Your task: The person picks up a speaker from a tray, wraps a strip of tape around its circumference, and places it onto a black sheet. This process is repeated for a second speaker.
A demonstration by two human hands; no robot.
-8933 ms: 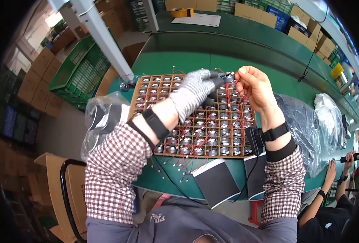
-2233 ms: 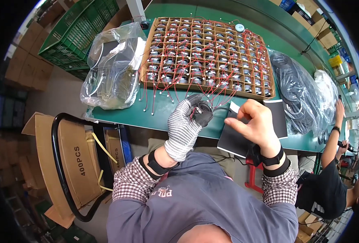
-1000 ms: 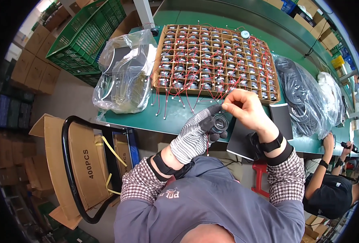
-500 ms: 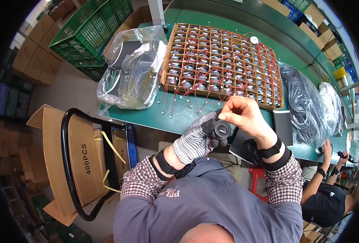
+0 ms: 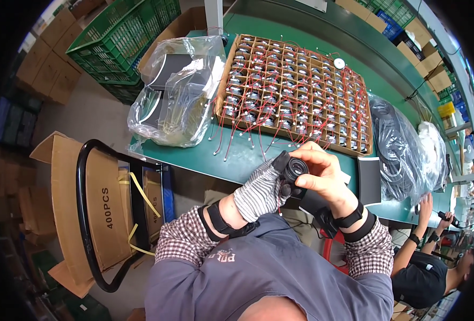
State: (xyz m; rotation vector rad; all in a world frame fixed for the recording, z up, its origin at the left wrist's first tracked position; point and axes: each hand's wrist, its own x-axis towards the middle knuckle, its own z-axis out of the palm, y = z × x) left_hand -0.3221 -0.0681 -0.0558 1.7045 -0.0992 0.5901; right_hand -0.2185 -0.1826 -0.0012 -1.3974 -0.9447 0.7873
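Observation:
My left hand (image 5: 259, 191), in a striped grey glove with black fingertips, is closed around a small round black speaker (image 5: 297, 169) whose ringed face points up. A short red wire hangs below that hand. My bare right hand (image 5: 327, 174) grips the speaker's right side, thumb near the face and fingers over the far rim. Both hands are just off the front edge of the green bench (image 5: 215, 167). Beyond them, a divided cardboard tray (image 5: 293, 140) holds many round speakers with red wires and white plugs.
Clear bags with black panels (image 5: 181, 91) lie left of the tray, and a bag of black rings (image 5: 397, 144) lies right. A black panel (image 5: 369, 181) rests at the bench edge. A black-framed trolley (image 5: 82, 214) carries cartons at left. A co-worker (image 5: 424, 275) is at right.
My right hand has come down from a pinch above the speaker to hold its right side. The speaker has tilted slightly. The whole view has shifted a little.

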